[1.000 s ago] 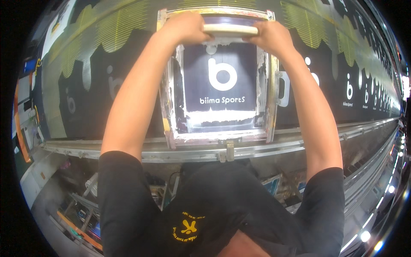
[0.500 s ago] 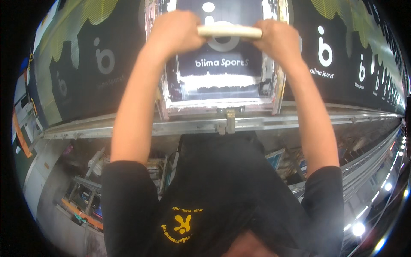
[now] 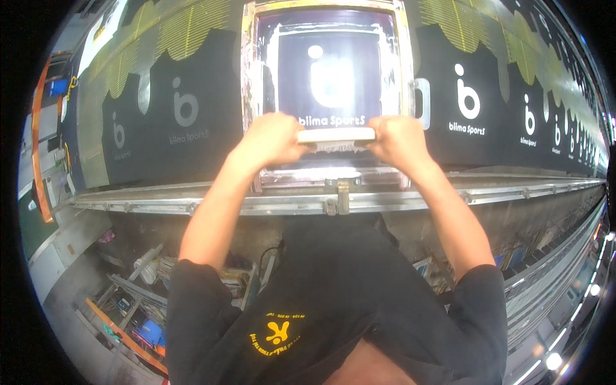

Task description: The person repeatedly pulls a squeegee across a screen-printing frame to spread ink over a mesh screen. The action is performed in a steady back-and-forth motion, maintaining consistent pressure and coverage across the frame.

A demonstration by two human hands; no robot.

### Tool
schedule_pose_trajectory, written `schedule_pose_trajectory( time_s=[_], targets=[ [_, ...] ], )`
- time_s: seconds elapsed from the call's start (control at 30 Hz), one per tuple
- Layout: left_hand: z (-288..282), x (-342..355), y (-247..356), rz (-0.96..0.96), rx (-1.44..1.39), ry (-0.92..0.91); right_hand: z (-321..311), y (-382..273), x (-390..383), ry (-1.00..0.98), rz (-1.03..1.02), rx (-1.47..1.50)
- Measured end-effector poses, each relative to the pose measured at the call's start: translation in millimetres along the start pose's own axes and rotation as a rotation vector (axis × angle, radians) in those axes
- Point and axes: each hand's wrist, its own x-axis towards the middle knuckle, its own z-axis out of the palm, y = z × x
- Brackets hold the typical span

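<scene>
Both my hands grip a pale squeegee (image 3: 337, 135) by its ends. My left hand (image 3: 276, 140) is closed round the left end, my right hand (image 3: 399, 141) round the right. The squeegee lies crosswise near the close end of a screen-printing frame (image 3: 407, 70), whose borders are smeared with white ink. A little white ink shows just below the squeegee's near edge. Inside the frame, a white rounded logo (image 3: 330, 83) with lettering shows on the dark mesh, partly washed out by glare. The squeegee's blade is hidden.
Dark cut shirt panels (image 3: 187, 80) with grey logos lie to the left. More dark panels (image 3: 471, 70) with whiter logos run along the table to the right. A metal rail (image 3: 256, 205) with a clamp (image 3: 342, 197) borders the near edge. Racks and a blue item (image 3: 151, 332) stand below left.
Both hands have drawn the squeegee toward me, from over the logo to below the lettering. The whole view has shifted, showing more of the frame's far end.
</scene>
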Motion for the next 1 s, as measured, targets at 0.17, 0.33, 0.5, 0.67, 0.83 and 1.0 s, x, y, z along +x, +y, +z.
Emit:
schedule_pose_trajectory(
  time_s=[0.17, 0.33, 0.5, 0.67, 0.83, 1.0],
  targets=[
    [-73.9, 76.6, -31.3, 0.047, 0.099, 0.215, -35.6, 35.2, 102.1, 0.086, 0.079, -0.143],
    [-131.5, 168.1, -75.6, 0.1, 0.17, 0.306, -49.1, 81.4, 203.8, 0.033, 0.148, -0.105],
    [-128.5, 176.2, -74.8, 0.07, 0.2, 0.356, -40.4, 77.1, 212.4, -0.009, 0.203, -0.169],
    [-107.7, 130.3, -38.2, -0.086, 0.243, 0.292, -22.3, 59.7, 167.6, 0.004, 0.216, -0.218],
    [-20.0, 59.1, -16.1, -0.049, 0.133, 0.258, 15.7, 32.1, 56.5, 0.127, 0.058, -0.163],
    [57.9, -14.2, 8.7, 0.028, 0.041, 0.37, 53.0, 0.3, -43.7, 0.209, -0.003, -0.182]
  ],
)
